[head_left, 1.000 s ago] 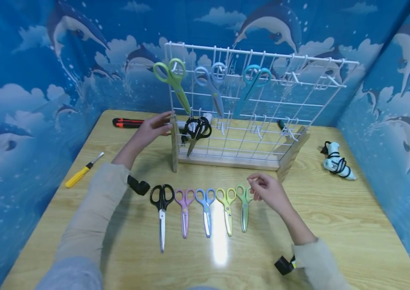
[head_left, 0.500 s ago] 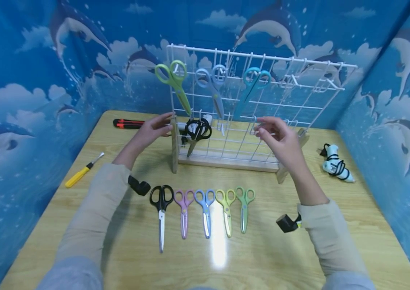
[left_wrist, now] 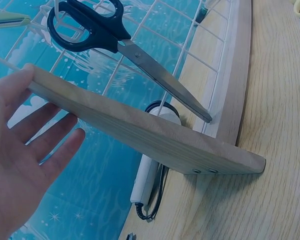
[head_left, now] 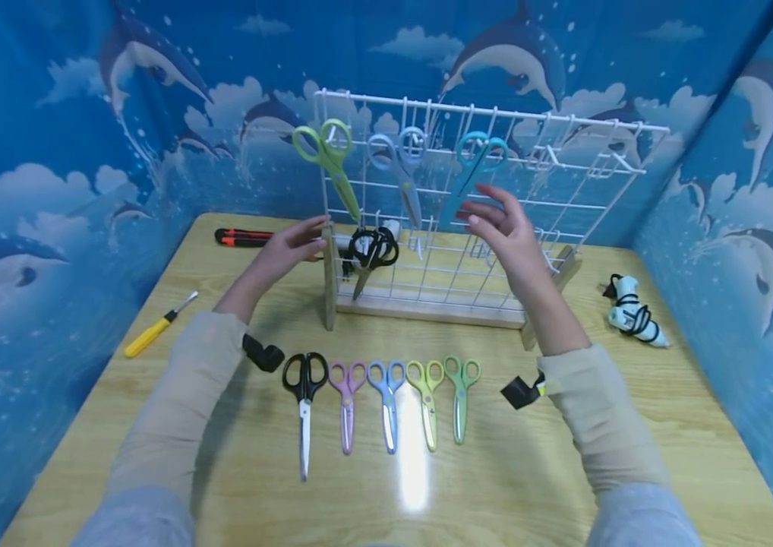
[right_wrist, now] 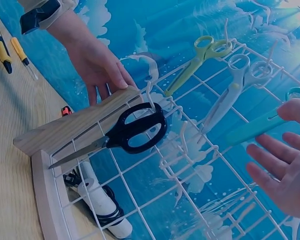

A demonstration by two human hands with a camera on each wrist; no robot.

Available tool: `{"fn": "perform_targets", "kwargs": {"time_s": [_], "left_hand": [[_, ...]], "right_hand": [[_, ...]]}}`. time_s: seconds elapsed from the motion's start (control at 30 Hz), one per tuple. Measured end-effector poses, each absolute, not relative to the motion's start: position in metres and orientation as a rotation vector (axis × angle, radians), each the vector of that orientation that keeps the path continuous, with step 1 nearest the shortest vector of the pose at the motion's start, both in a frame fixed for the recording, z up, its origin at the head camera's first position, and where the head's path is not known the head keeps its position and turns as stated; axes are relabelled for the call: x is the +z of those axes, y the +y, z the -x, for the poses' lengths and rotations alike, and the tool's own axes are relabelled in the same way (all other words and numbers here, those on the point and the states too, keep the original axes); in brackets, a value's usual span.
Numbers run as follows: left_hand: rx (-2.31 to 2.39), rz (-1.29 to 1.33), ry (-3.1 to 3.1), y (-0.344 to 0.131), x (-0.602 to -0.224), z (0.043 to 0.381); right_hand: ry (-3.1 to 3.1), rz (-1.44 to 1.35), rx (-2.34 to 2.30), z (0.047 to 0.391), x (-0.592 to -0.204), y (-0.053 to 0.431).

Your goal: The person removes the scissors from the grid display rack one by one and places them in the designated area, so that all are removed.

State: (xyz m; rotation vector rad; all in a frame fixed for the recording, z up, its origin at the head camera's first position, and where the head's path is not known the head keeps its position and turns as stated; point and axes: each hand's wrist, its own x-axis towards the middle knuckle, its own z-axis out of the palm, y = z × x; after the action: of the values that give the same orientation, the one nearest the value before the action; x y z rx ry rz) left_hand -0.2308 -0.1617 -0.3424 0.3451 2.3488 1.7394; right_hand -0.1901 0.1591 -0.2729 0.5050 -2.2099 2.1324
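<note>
A white wire rack (head_left: pixel 496 112) with wooden ends stands on the table. On its upper hooks hang lime-green scissors (head_left: pixel 337 171), lilac scissors (head_left: pixel 405 171) and teal scissors (head_left: pixel 458 199); black-handled scissors (head_left: pixel 373 257) hang lower left. My left hand (head_left: pixel 284 251) touches the rack's left wooden end (left_wrist: pixel 105 107), its fingers extended. At the teal scissors is my right hand (head_left: pixel 512 235), thumb and fingers spread near the blades; contact is unclear. Several scissors lie in a row in front: black (head_left: pixel 304 387), pink (head_left: pixel 348 395), blue (head_left: pixel 387 391), yellow (head_left: pixel 428 391) and green (head_left: pixel 460 384).
A yellow screwdriver (head_left: pixel 150 334) and a red-black utility knife (head_left: pixel 243 238) lie on the left. To the right lies a pale glue gun (head_left: pixel 632 311) with wrapped cord. A white corded tool (left_wrist: pixel 147 175) sits behind the rack.
From beside the green scissors on the table, my right hand has risen past the lower hooks to the hanging teal scissors. My left hand has stayed at the rack's left end.
</note>
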Motion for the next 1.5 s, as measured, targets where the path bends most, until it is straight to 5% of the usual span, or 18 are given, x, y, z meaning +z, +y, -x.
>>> {"fn": "perform_targets", "kwargs": {"time_s": [0.77, 1.17, 1.5], "left_hand": [[1.737, -0.356, 2.359, -0.160, -0.338, 0.225], [1.730, -0.379, 2.365, -0.159, -0.335, 0.224], [1.762, -0.376, 2.335, -0.165, -0.350, 0.238]], "right_hand": [[-1.861, -0.593, 2.223, 0.184, -0.260, 0.148], [-1.909, -0.731, 2.140, 0.137, -0.263, 0.176], [-2.184, -0.695, 2.110, 0.099, -0.312, 0.223]]}}
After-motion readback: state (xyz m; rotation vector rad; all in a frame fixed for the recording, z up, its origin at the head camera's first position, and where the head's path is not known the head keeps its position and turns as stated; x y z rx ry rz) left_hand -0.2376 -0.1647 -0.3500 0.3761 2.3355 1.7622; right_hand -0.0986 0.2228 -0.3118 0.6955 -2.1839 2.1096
